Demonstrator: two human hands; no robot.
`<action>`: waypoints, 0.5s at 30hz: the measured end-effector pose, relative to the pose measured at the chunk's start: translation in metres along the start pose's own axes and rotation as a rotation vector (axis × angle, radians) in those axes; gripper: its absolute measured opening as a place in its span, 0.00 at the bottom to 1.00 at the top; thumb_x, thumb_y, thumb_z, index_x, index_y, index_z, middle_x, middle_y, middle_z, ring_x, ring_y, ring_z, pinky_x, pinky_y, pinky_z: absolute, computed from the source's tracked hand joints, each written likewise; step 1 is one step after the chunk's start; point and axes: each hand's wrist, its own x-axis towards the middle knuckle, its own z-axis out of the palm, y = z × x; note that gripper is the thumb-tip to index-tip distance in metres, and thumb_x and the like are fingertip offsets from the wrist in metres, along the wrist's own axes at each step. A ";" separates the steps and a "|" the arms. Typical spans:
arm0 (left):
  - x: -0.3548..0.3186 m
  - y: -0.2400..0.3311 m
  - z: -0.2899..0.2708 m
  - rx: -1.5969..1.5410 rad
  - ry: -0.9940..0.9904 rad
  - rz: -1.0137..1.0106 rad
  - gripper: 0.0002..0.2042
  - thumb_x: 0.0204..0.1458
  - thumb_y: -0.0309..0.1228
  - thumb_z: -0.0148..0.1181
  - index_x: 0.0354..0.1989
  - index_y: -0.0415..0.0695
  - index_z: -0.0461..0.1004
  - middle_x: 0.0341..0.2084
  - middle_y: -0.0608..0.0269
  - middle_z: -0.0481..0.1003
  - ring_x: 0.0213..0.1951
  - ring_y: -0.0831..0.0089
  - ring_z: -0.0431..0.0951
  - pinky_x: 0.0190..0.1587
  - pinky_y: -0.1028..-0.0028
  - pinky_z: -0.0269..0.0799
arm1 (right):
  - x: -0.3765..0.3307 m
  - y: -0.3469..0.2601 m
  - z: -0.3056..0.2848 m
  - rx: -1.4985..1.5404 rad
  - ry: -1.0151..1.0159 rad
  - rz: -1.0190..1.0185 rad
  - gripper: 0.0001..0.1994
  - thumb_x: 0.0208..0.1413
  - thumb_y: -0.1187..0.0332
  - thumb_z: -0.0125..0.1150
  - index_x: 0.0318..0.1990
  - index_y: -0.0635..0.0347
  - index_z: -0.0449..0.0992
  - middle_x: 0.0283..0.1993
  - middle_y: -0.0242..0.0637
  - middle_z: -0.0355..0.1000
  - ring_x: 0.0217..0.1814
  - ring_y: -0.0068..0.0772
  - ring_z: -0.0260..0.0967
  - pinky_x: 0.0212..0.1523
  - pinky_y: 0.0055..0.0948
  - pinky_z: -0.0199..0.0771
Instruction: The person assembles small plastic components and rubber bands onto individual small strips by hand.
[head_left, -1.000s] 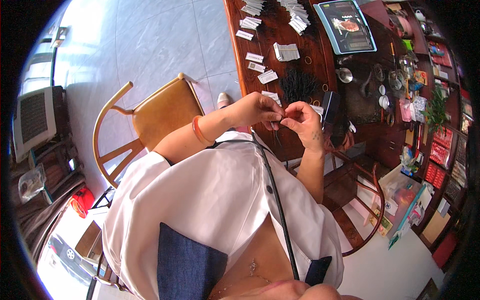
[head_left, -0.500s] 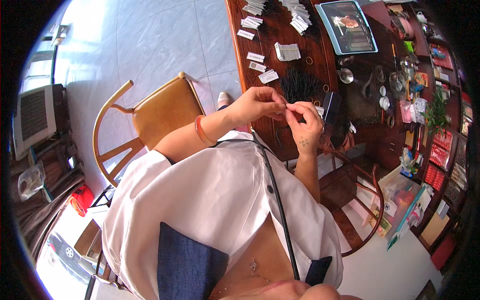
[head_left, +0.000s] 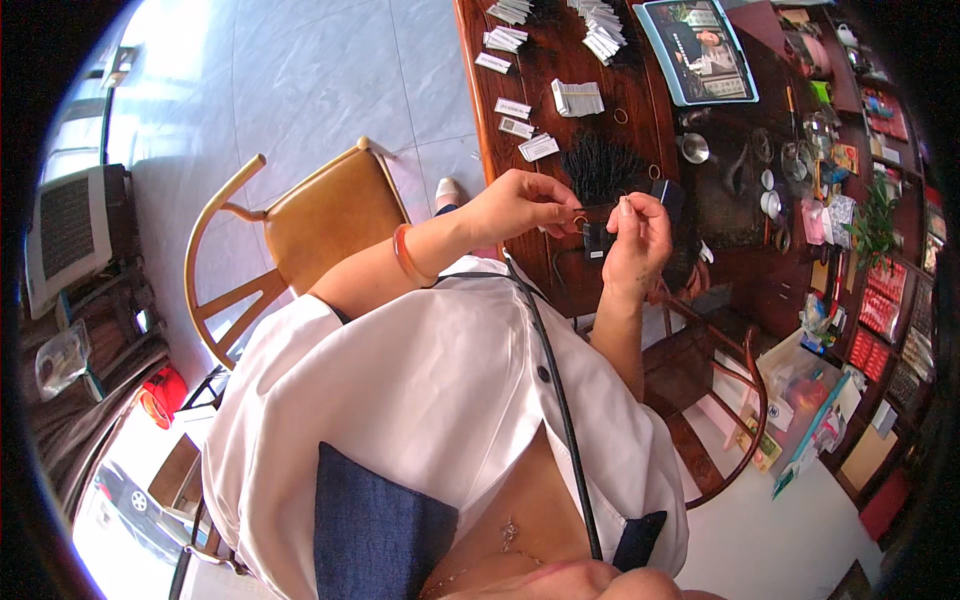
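Observation:
Above the table's near edge, my left hand (head_left: 528, 208) pinches with thumb and forefinger. A small gold-coloured ring (head_left: 580, 221) shows at its fingertips. My right hand (head_left: 638, 238) is raised a short way to the right, its thumb and forefinger also closed in a pinch. Between the two pinches runs what looks like a thin dark cord (head_left: 600, 208); its ends are hidden by fingers. Just beyond lies a heap of black cords (head_left: 603, 165) on the wooden table (head_left: 550, 65). A small black item with a white label (head_left: 597, 242) lies below the cord.
White tags (head_left: 538, 148) lie in groups along the table's left side, with a tag stack (head_left: 577, 98) beyond the cords. Gold rings (head_left: 621, 116) lie nearby. A tablet (head_left: 697, 52) stands far right. A tan-seated chair (head_left: 335, 220) is left, a dark wooden chair (head_left: 750, 400) right.
My hands, fingertips together before, have drawn apart, the right one moving right. The small ring and the labelled black item now show between them. The tablet's picture has changed.

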 end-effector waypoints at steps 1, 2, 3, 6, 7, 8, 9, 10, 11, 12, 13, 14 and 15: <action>-0.001 0.000 0.000 0.030 0.013 0.003 0.08 0.52 0.27 0.55 0.35 0.33 0.73 0.31 0.60 0.76 0.33 0.74 0.77 0.37 0.77 0.75 | -0.002 0.000 0.002 0.010 0.006 0.005 0.04 0.52 0.76 0.56 0.34 0.64 0.69 0.29 0.30 0.65 0.25 0.16 0.61 0.25 0.16 0.65; 0.002 -0.007 -0.003 0.029 0.018 0.002 0.08 0.52 0.27 0.55 0.35 0.33 0.73 0.31 0.60 0.76 0.33 0.74 0.77 0.37 0.77 0.75 | -0.003 0.000 0.004 0.013 0.003 0.008 0.04 0.52 0.76 0.56 0.34 0.64 0.69 0.29 0.30 0.65 0.25 0.16 0.61 0.25 0.16 0.65; 0.006 -0.017 -0.007 0.020 0.016 0.047 0.08 0.52 0.28 0.55 0.36 0.34 0.73 0.30 0.61 0.76 0.32 0.75 0.77 0.35 0.78 0.74 | -0.005 -0.001 0.005 0.024 0.003 0.034 0.04 0.52 0.76 0.56 0.34 0.64 0.69 0.29 0.29 0.65 0.25 0.16 0.61 0.25 0.16 0.65; 0.009 -0.019 -0.009 0.099 0.034 0.052 0.08 0.52 0.29 0.55 0.36 0.36 0.74 0.28 0.63 0.76 0.30 0.77 0.76 0.33 0.80 0.73 | -0.006 0.000 0.004 0.033 -0.017 0.076 0.04 0.52 0.76 0.56 0.35 0.63 0.69 0.29 0.29 0.65 0.25 0.16 0.61 0.25 0.17 0.64; 0.008 -0.016 -0.007 0.186 0.056 0.014 0.08 0.52 0.29 0.56 0.36 0.37 0.74 0.26 0.64 0.75 0.29 0.78 0.76 0.32 0.81 0.73 | -0.006 0.002 0.004 0.030 -0.039 0.090 0.04 0.52 0.76 0.56 0.35 0.63 0.69 0.29 0.29 0.64 0.25 0.16 0.61 0.24 0.17 0.63; 0.007 -0.015 -0.006 0.187 0.054 0.014 0.08 0.52 0.29 0.56 0.36 0.37 0.74 0.26 0.64 0.75 0.29 0.78 0.76 0.32 0.81 0.73 | -0.007 0.004 0.004 0.031 -0.037 0.089 0.04 0.52 0.76 0.56 0.35 0.63 0.69 0.29 0.29 0.64 0.25 0.16 0.61 0.24 0.17 0.63; 0.006 -0.015 -0.004 0.210 0.061 0.005 0.09 0.52 0.31 0.56 0.37 0.39 0.73 0.27 0.66 0.75 0.29 0.80 0.75 0.26 0.81 0.71 | -0.007 0.007 0.004 0.075 -0.034 0.112 0.05 0.52 0.75 0.55 0.36 0.63 0.68 0.29 0.30 0.66 0.25 0.17 0.61 0.24 0.17 0.62; 0.005 -0.014 -0.002 0.233 0.068 -0.004 0.09 0.52 0.32 0.56 0.38 0.41 0.72 0.28 0.68 0.74 0.28 0.83 0.73 0.19 0.82 0.70 | -0.007 0.008 0.005 0.119 -0.031 0.136 0.05 0.52 0.75 0.55 0.36 0.62 0.68 0.30 0.31 0.67 0.25 0.18 0.61 0.23 0.17 0.61; 0.002 -0.012 0.000 0.235 0.067 -0.004 0.09 0.52 0.32 0.56 0.38 0.41 0.72 0.28 0.68 0.74 0.28 0.83 0.73 0.19 0.82 0.70 | -0.007 0.008 0.007 0.119 -0.029 0.136 0.05 0.52 0.75 0.55 0.36 0.62 0.68 0.30 0.31 0.67 0.25 0.18 0.61 0.23 0.17 0.61; 0.000 -0.008 0.004 0.222 0.049 0.043 0.09 0.52 0.33 0.57 0.38 0.42 0.72 0.27 0.67 0.74 0.26 0.83 0.72 0.17 0.82 0.68 | -0.006 0.008 0.009 0.177 -0.001 0.211 0.04 0.53 0.74 0.54 0.36 0.62 0.68 0.30 0.34 0.68 0.23 0.18 0.60 0.22 0.18 0.60; -0.001 -0.006 0.005 0.210 0.031 0.090 0.09 0.51 0.33 0.57 0.37 0.42 0.72 0.27 0.67 0.73 0.24 0.83 0.72 0.15 0.82 0.67 | -0.006 0.007 0.010 0.235 0.028 0.286 0.04 0.53 0.73 0.53 0.36 0.61 0.67 0.30 0.36 0.70 0.22 0.19 0.60 0.21 0.18 0.59; 0.000 -0.008 0.004 0.210 0.033 0.090 0.09 0.51 0.33 0.57 0.37 0.42 0.72 0.27 0.67 0.73 0.24 0.83 0.72 0.15 0.82 0.67 | -0.007 0.006 0.010 0.236 0.027 0.287 0.04 0.53 0.73 0.53 0.36 0.61 0.67 0.30 0.36 0.70 0.22 0.19 0.60 0.21 0.18 0.59; 0.002 -0.013 0.000 0.259 0.036 0.138 0.10 0.51 0.34 0.57 0.38 0.42 0.72 0.26 0.66 0.73 0.24 0.83 0.72 0.15 0.82 0.67 | -0.008 0.005 0.009 0.330 0.004 0.385 0.04 0.54 0.72 0.52 0.35 0.61 0.67 0.31 0.39 0.70 0.21 0.20 0.59 0.20 0.19 0.58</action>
